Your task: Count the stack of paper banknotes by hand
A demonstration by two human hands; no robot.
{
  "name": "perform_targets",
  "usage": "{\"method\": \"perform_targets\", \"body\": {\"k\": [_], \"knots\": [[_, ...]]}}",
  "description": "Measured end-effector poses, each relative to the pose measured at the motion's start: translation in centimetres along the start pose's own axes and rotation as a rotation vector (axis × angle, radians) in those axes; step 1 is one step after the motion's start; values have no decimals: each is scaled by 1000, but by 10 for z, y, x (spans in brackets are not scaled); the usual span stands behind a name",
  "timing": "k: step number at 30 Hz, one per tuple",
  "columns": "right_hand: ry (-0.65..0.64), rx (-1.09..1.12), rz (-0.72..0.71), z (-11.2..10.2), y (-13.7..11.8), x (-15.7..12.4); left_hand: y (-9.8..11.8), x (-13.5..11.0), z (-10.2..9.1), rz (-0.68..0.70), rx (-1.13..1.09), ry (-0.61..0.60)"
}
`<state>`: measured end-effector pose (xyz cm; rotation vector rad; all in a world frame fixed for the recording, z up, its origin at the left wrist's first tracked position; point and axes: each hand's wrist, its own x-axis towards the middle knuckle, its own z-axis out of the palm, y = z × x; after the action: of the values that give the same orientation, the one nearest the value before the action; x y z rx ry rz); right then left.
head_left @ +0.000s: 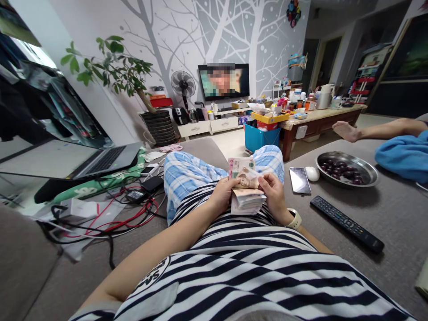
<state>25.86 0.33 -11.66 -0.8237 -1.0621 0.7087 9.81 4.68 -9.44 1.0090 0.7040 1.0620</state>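
A thick stack of banknotes (247, 203) is folded over in front of my belly, its loose ends hanging toward me. My left hand (223, 192) grips the stack from the left, thumb lying on top of the notes. At the right edge, my right hand (272, 192) pinches a note between thumb and fingers; a pale watch is on that wrist. Above the fold, a few upright notes (241, 165) fan out, one with a printed portrait. The fingers behind the stack are hidden.
Right of me on the sofa lie a phone (300, 180), a white mouse (312, 174), a remote control (346, 223) and a steel bowl (371, 180) of dark fruit. To the left are a laptop (110, 160) and tangled cables (133, 218). Another person's leg (384, 130) rests at far right.
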Motion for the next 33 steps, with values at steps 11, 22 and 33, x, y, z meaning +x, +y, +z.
{"method": "perform_targets", "body": {"k": [11,22,33], "knots": [[-36,-25,-40,-1,0,-2,-4,8,-5,13,-9,41],[-75,-9,-54,-2,2,-4,-12,15,-8,-5,-39,55],[-87,-11,-39,-1,1,-4,-14,17,-10,20,-7,52]]}}
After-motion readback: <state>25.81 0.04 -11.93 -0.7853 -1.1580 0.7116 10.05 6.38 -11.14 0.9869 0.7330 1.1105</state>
